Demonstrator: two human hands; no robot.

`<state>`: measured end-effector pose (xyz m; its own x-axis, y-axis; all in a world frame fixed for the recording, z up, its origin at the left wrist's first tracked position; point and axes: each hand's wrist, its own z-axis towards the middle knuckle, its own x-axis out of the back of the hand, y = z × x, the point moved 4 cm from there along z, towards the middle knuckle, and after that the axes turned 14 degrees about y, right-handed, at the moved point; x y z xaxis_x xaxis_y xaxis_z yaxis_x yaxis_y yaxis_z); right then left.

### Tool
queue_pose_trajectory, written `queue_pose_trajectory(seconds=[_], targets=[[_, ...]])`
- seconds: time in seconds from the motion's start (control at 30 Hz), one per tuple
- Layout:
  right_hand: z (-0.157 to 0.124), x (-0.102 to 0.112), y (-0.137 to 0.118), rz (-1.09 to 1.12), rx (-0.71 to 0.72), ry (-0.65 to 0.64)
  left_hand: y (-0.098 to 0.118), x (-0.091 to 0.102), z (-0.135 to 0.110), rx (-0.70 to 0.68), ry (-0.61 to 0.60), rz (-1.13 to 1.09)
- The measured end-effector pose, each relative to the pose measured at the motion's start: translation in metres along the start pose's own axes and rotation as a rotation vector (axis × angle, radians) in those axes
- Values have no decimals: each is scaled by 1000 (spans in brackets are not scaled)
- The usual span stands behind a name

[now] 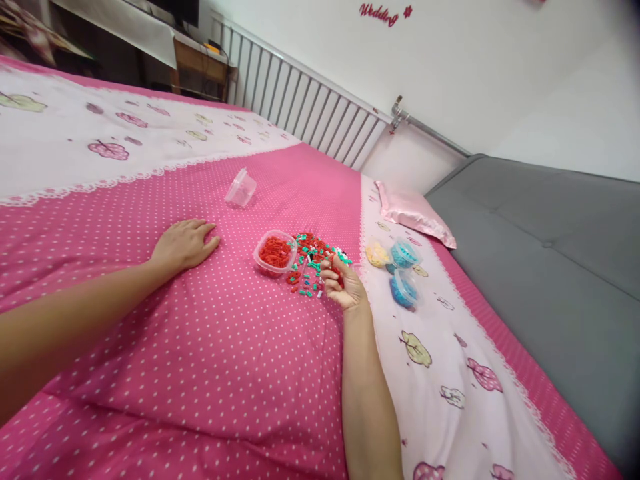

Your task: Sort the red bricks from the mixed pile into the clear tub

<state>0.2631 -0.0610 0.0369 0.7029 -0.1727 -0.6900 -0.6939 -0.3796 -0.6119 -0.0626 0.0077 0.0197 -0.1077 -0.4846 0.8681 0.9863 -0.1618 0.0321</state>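
My left hand [184, 244] lies flat on the pink dotted bedspread [240, 373], fingers spread, holding nothing. Several small red pieces [338, 270] are cupped in my right hand [345, 283], whose fingers curl around them. That hand is at the right side of a loose pile of red, green and white small pieces [309, 248] on the bed. Left of the pile stands a clear plastic tub [260, 263] filled with red pieces. The exact shape of the small pieces is too fine to make out.
An empty-looking clear container [241, 189] lies tilted farther back. To the right are tubs of blue pieces [403, 289] and a bag of yellowish pieces [377, 254]. Beyond them are a pink pillow [415, 212], a grey headboard [540, 233] and a metal railing [305, 100].
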Motion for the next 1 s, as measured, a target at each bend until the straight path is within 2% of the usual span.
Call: queue_pose_trajectory(seconds=[0.17, 0.37, 0.43, 0.7, 0.8, 0.9, 1.0], targets=[[-1, -1, -1, 77, 1, 6, 1, 3, 0, -5, -4, -18], [-1, -2, 0, -124, 136, 18, 1, 3, 0, -3, -8, -20], [0, -2, 3, -292, 224, 29, 1, 3, -1, 3, -10, -16], [6, -8, 22, -1271, 534, 67, -1, -1, 0, 11, -10, -12], [7, -9, 25, -1484, 581, 119, -2, -1, 0, 12, -4, -9], [6, -11, 26, -1502, 609, 133, -2, -2, 0, 17, -8, -11], [4, -13, 28, -1296, 555, 99, -2, -2, 0, 26, -12, -13]])
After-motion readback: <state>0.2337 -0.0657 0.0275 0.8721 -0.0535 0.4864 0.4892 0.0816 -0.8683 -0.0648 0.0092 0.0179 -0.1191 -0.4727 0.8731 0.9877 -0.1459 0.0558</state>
